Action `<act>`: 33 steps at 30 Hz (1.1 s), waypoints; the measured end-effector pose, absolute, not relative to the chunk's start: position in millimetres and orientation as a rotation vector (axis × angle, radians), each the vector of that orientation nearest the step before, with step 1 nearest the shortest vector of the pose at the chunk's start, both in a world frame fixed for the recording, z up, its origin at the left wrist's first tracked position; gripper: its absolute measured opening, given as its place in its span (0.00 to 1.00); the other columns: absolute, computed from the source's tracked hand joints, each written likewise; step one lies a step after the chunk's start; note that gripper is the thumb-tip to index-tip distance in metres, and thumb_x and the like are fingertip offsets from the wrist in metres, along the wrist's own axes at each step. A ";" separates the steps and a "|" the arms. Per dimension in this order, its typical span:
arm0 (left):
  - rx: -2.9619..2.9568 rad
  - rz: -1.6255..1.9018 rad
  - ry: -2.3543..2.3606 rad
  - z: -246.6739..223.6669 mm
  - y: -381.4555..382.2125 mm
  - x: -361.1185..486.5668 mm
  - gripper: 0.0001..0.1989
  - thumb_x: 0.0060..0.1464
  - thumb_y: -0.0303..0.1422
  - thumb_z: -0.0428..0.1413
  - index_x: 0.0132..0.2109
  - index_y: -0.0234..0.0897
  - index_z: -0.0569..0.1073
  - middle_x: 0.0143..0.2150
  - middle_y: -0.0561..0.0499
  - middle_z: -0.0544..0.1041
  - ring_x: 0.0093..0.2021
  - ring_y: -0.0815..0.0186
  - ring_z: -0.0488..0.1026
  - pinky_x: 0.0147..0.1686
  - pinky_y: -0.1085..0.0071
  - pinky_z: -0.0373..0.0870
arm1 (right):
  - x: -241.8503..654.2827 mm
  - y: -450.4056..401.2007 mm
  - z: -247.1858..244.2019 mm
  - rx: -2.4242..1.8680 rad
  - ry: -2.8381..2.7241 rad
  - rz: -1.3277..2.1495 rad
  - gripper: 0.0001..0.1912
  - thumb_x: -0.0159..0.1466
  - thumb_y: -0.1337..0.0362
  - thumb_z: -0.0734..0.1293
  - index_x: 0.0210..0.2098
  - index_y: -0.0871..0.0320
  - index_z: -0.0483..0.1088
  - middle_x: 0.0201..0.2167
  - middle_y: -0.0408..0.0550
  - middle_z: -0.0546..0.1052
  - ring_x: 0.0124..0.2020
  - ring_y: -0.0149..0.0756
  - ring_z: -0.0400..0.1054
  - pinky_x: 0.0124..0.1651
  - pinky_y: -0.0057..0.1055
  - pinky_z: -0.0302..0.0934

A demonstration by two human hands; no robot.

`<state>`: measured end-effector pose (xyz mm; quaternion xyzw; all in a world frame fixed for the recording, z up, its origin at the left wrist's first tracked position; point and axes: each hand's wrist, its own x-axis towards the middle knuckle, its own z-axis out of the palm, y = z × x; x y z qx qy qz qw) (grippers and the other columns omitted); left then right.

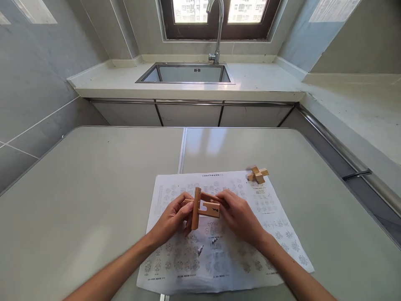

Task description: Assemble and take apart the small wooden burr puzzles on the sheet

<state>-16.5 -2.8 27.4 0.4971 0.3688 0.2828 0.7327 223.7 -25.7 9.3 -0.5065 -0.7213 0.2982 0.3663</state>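
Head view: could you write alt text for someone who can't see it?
A person's left hand and right hand hold notched wooden pieces above a printed sheet on a table. A small wooden cross-shaped assembly sits at its far right corner; a sink is beyond.

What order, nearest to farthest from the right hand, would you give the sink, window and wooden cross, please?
1. Wooden cross: beyond the right hand, at the paper's edge.
2. Sink: in the far counter.
3. Window: behind the sink.

smooth wooden pieces, creased matt paper, glossy metal faucet
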 end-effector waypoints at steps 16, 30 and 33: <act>1.216 0.536 0.819 43.8 -4.7 -12.8 0.19 0.69 0.50 0.55 0.42 0.38 0.68 0.28 0.56 0.72 0.24 0.70 0.67 0.27 0.73 0.64 | 223.5 -21.9 9.2 -0.855 -0.810 1.743 0.17 0.73 0.46 0.68 0.42 0.54 0.69 0.18 0.32 0.56 0.20 0.28 0.43 0.25 0.28 0.43; 1.269 0.604 0.818 42.9 2.1 -16.8 0.17 0.69 0.48 0.57 0.46 0.37 0.75 0.39 0.47 0.80 0.41 0.60 0.75 0.47 0.66 0.69 | 228.0 -16.7 7.5 -0.896 -0.656 1.573 0.18 0.58 0.50 0.79 0.32 0.56 0.72 0.45 0.49 0.79 0.28 0.30 0.63 0.36 0.34 0.62; 1.237 0.588 0.749 44.1 2.0 -15.1 0.16 0.71 0.46 0.56 0.45 0.37 0.72 0.38 0.47 0.80 0.38 0.62 0.76 0.42 0.67 0.70 | 228.9 -17.2 9.5 -0.886 -0.619 1.628 0.16 0.59 0.53 0.78 0.34 0.56 0.73 0.36 0.47 0.79 0.32 0.34 0.67 0.36 0.31 0.62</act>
